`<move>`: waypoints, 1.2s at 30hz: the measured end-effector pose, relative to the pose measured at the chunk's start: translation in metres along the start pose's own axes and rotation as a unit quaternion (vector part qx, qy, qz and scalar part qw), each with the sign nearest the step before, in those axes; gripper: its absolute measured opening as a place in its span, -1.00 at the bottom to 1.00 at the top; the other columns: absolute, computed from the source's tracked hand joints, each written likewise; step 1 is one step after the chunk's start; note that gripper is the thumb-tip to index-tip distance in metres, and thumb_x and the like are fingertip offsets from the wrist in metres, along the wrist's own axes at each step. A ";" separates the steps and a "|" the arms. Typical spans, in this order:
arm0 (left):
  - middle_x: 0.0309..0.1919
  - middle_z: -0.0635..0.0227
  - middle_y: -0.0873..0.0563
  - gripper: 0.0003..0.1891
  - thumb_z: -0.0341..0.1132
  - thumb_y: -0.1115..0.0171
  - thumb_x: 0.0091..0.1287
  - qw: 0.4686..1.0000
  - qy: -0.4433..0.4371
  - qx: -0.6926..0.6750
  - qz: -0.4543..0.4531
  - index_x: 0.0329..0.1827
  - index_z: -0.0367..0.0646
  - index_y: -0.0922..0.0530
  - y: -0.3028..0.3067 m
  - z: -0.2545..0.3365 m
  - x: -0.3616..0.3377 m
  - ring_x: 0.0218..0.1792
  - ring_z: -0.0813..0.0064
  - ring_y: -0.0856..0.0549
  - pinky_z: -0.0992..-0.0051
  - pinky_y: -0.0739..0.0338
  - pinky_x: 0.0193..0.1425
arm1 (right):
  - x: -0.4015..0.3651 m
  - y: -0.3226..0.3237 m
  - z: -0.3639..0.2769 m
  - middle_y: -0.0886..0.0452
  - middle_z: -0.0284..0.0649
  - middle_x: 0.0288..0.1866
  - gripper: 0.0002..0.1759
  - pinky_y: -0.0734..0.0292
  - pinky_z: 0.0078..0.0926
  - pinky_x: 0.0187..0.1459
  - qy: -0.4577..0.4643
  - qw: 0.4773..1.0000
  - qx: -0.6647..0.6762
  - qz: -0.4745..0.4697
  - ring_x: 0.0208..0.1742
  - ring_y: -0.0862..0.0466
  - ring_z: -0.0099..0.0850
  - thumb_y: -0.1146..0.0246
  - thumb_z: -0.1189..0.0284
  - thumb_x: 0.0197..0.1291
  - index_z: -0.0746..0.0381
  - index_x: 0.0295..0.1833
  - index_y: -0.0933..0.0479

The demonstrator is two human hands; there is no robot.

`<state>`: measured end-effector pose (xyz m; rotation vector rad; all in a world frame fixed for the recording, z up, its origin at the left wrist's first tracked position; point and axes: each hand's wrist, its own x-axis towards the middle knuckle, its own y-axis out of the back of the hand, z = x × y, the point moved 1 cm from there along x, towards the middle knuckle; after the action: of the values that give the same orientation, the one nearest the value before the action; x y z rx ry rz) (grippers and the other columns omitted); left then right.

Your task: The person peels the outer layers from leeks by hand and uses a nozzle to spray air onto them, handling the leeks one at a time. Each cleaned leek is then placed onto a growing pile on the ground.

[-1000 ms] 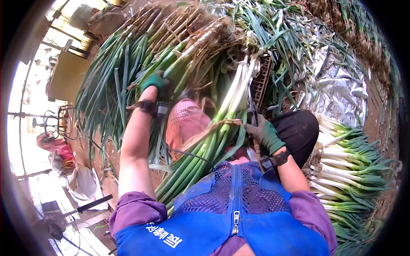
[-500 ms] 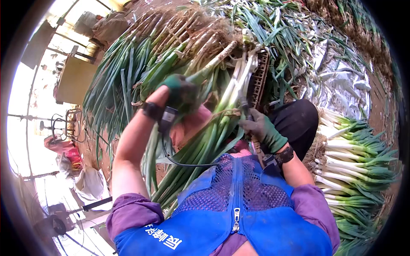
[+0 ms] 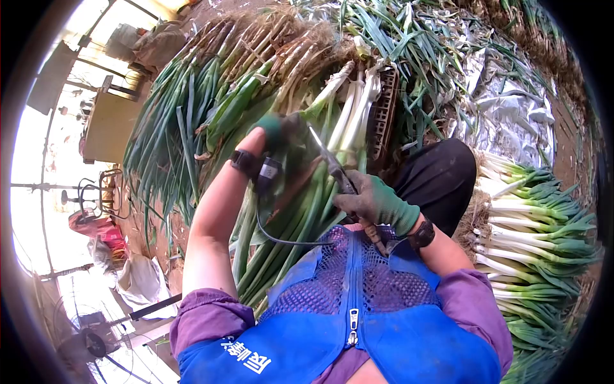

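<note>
The left arm (image 3: 214, 224) reached well forward and slanted inward, bare from a pushed-up purple sleeve (image 3: 211, 320) to a dark wristband (image 3: 245, 163). Its gloved left hand (image 3: 275, 131) was blurred — too smeared for the fingers to be made out. The right arm (image 3: 443, 259) angled inward, also bare below its sleeve, with a second dark wristband (image 3: 422, 233). The right hand (image 3: 377, 201), in a green glove, sat nearer the chest (image 3: 352, 275) — back upward, fingers curled in a grip. Beside it the right knee (image 3: 444, 176) was bent.
</note>
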<state>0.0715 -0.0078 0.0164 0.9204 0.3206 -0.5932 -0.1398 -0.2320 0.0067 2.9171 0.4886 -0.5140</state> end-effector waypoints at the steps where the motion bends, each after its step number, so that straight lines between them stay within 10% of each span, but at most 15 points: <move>1: -0.22 0.17 -0.81 -0.47 0.11 -0.19 0.45 0.998 -0.009 0.060 -0.003 0.02 -0.27 -0.72 0.003 -0.017 0.022 -0.26 0.34 -0.74 0.33 -0.60 -0.03 | 0.002 0.002 0.000 -0.60 -0.34 -0.43 -0.60 -0.53 -0.53 -0.33 -0.008 1.000 -0.006 0.009 -0.41 -0.60 -0.58 -0.40 0.24 0.16 0.33 -0.06 -0.57; 6: -0.19 0.20 -0.78 -0.54 0.09 -0.13 0.48 0.958 -0.064 0.275 -0.051 0.00 -0.15 -0.70 0.008 -0.001 0.026 -0.21 0.39 -0.72 0.35 -0.59 0.00 | 0.033 0.010 0.024 -0.64 -0.29 -0.42 -0.58 -0.54 -0.50 -0.38 -0.014 0.998 -0.006 0.058 -0.46 -0.63 -0.53 -0.37 0.21 0.17 0.35 -0.08 -0.56; 13: -0.31 0.20 -0.75 -0.70 -0.09 -0.16 0.48 0.984 -0.140 0.088 -0.072 -0.01 -0.15 -0.63 -0.002 -0.050 0.052 -0.37 0.33 -0.68 0.33 -0.58 -0.20 | 0.090 0.041 0.017 -0.71 -0.05 -0.35 -0.34 -0.62 -0.31 -0.26 -0.009 0.993 -0.052 0.110 -0.33 -0.73 -0.26 -0.32 -0.03 0.09 0.42 -0.05 -0.65; 16: -0.18 0.26 -0.78 -0.53 0.00 -0.28 0.40 0.987 0.098 -0.116 -0.053 0.10 -0.24 -0.65 0.000 -0.034 0.044 -0.23 0.40 -0.74 0.40 -0.63 -0.07 | 0.118 0.053 0.021 -0.74 -0.12 -0.40 -0.41 -0.61 -0.37 -0.33 -0.029 0.984 -0.069 0.160 -0.34 -0.76 -0.31 -0.30 -0.06 0.09 0.36 -0.29 -0.70; 20: 0.31 -0.03 -0.59 -0.12 0.22 -0.48 0.08 0.920 0.132 0.301 0.215 0.44 -0.02 -0.46 0.016 -0.007 0.024 0.24 -0.04 -0.62 0.17 -0.51 0.35 | 0.084 0.045 0.004 -0.72 -0.13 -0.40 -0.42 -0.60 -0.35 -0.32 -0.065 0.993 -0.077 0.066 -0.40 -0.72 -0.32 -0.29 -0.04 0.11 0.35 -0.17 -0.65; 23: 0.28 0.05 -0.59 -0.30 0.11 -0.43 0.20 0.882 -0.033 0.372 0.286 0.37 0.02 -0.52 0.019 0.010 0.011 0.29 -0.06 -0.58 0.11 -0.50 0.35 | 0.056 0.016 0.029 -0.70 -0.15 -0.38 -0.43 -0.60 -0.37 -0.29 -0.015 1.000 0.005 0.023 -0.41 -0.69 -0.35 -0.32 0.02 0.10 0.35 -0.08 -0.59; 31: 0.09 0.14 -0.76 -0.48 0.02 -0.40 0.26 0.967 -0.007 0.249 0.048 0.24 0.03 -0.64 -0.045 0.018 0.056 0.12 0.10 -0.74 0.22 -0.63 0.18 | 0.058 0.035 0.031 -0.71 -0.12 -0.31 -0.41 -0.61 -0.37 -0.17 -0.027 0.995 -0.001 0.094 -0.29 -0.71 -0.35 -0.35 0.07 0.07 0.39 -0.01 -0.58; 34: 0.00 0.18 -0.80 -0.45 0.07 -0.41 0.21 0.882 -0.093 0.445 -0.122 0.19 -0.06 -0.69 -0.041 0.047 0.038 0.03 0.12 -0.79 0.28 -0.67 0.11 | 0.078 0.058 0.038 -0.72 -0.11 -0.32 -0.41 -0.61 -0.39 -0.20 -0.010 0.993 -0.005 0.120 -0.30 -0.72 -0.35 -0.35 0.06 0.04 0.38 -0.03 -0.61; 36: -0.08 0.14 -0.80 -0.35 0.14 -0.41 0.17 0.966 0.014 0.220 -0.133 0.13 -0.24 -0.67 -0.026 0.037 0.038 -0.13 0.36 -0.77 0.31 -0.65 -0.02 | 0.085 0.070 0.032 -0.72 -0.09 -0.34 -0.41 -0.62 -0.37 -0.20 -0.019 0.991 -0.005 0.133 -0.30 -0.72 -0.33 -0.34 0.04 0.03 0.38 -0.05 -0.63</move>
<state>0.0863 -0.0633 0.0017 1.3252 0.3466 -0.9223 -0.0507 -0.2789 -0.0479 2.8919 0.0917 -0.5258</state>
